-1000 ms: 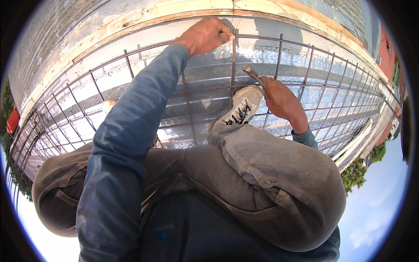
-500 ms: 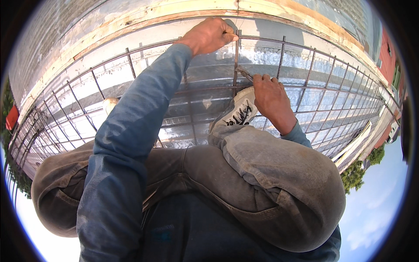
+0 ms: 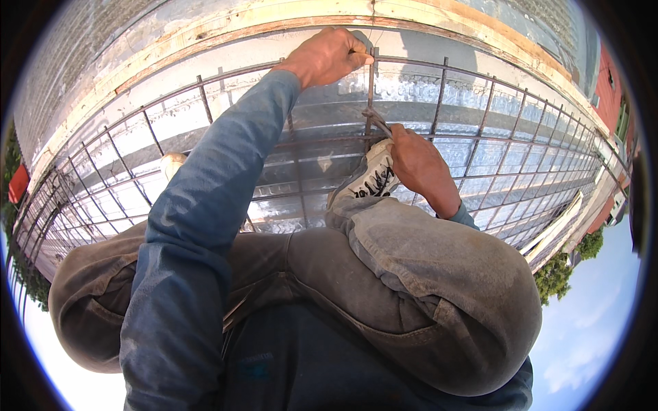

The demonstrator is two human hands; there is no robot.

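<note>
Steel rebar forms a grid mesh point(image 3: 439, 96) in front of me. My left hand point(image 3: 327, 57) is closed on the far edge rebar, where a crossing bar point(image 3: 371, 82) meets it; the palm hides part of the grip. My right hand point(image 3: 423, 164) wraps the handles of a pair of pincers point(image 3: 381, 121). Their head lies against that crossing bar, below my left hand. Whether the jaws bite on a wire is too small to tell. Just under the pincers, my pale laced shoe point(image 3: 373, 171) stands on the mesh.
Ribbed shiny metal sheeting point(image 3: 507, 154) lies beneath the mesh. A long wooden board point(image 3: 226, 31) curves along the far side, past a pale ledge. My bent knees point(image 3: 452, 294) fill the near part. A red wall point(image 3: 612, 85) rises at the far right, above trees point(image 3: 554, 277).
My right hand has moved slightly left and nearer, turning the pincers so their head sits across the crossing bar. The left hand has stayed put.
</note>
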